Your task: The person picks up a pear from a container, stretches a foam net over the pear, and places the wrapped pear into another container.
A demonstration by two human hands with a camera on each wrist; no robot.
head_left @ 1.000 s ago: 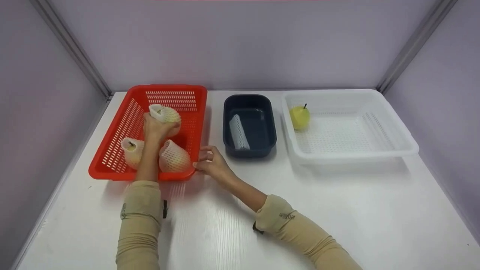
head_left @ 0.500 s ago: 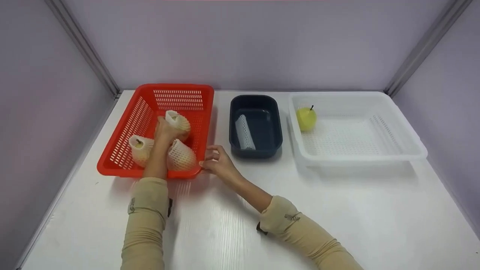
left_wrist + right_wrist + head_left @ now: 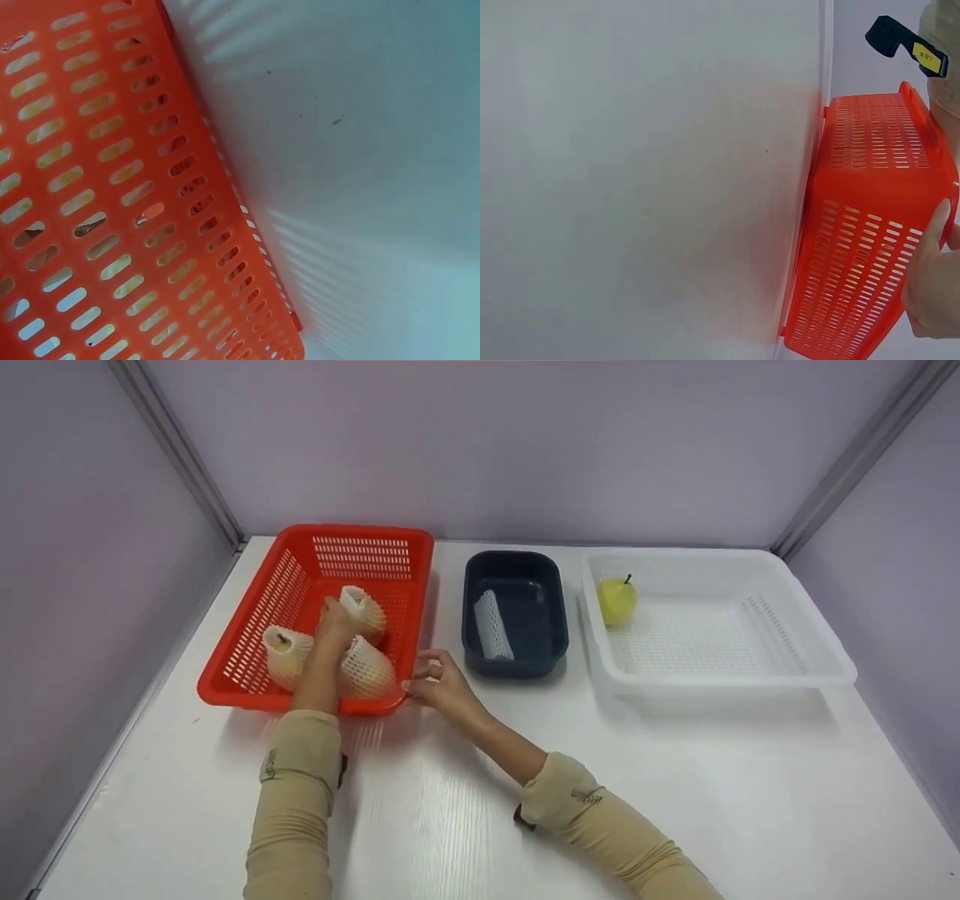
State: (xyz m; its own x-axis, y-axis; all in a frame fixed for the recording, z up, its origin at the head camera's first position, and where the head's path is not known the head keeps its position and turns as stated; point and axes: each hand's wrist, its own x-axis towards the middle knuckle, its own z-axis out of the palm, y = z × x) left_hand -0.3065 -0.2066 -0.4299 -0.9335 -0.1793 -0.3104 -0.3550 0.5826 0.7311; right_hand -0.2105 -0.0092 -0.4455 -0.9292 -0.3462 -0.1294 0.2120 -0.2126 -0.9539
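Basket [image 3: 358, 532], red and slotted, is standing at the left of the white surface [image 3: 450, 802], three net-wrapped fruits lying inside. Near-left fruit [image 3: 288, 661] is sitting close to the near wall, its dark stem showing through the opening of its foam net. The left hand [image 3: 336, 624] is reaching down into the basket and resting against the left side of the farther fruit [image 3: 367, 613]; its fingertips are hidden, so I cannot tell whether it is gripping. The left wrist view is showing mainly slotted red wall, with pale yellow patches behind it. Near-right fruit [image 3: 369, 669] is leaning just right of the left forearm.

The right hand [image 3: 448, 688], well apart from the farther fruit, is holding the basket at its near right corner, thumb on the rim. Beige sleeves [image 3: 600, 817] are covering both forearms; a black strap with a yellow label [image 3: 889, 35] is jutting from the left cuff.

Farther right, a dark blue tub [image 3: 513, 668] is holding one flattened white foam net [image 3: 493, 625], lying aslant. At far right, a white crate [image 3: 720, 681] is containing one bare yellow-green pear [image 3: 618, 603], stem upward, near its left wall.
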